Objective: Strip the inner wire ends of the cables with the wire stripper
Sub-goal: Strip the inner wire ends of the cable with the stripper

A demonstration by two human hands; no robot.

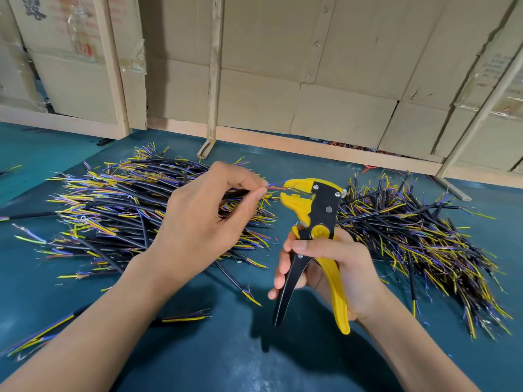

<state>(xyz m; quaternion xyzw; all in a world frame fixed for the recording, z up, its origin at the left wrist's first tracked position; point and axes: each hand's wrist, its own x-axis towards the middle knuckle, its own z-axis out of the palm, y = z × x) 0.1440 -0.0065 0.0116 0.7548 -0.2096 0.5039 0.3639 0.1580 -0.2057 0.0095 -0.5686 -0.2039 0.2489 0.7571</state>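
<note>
A yellow-and-black stripper is held upright above the teal mat, and everything else is placed from it. Its handles are gripped by the right hand, with the fingers curled round the black handle and the yellow handle lying against the palm; the handles are spread apart. The yellow jaws at the top are parted and face left. A thin red wire is pinched between thumb and forefinger of the left hand, just left of the stripper, and its tip is set at the upper jaw; whether it is clamped cannot be told. A black cable is seen running back under that hand. Left of the stripper, behind the left hand, a pile of black cables with yellow, blue and purple inner wires is spread on the mat. A second heap of the same kind lies right of the stripper. Beyond the stripper, cardboard boxes are stacked behind wooden posts.
</note>
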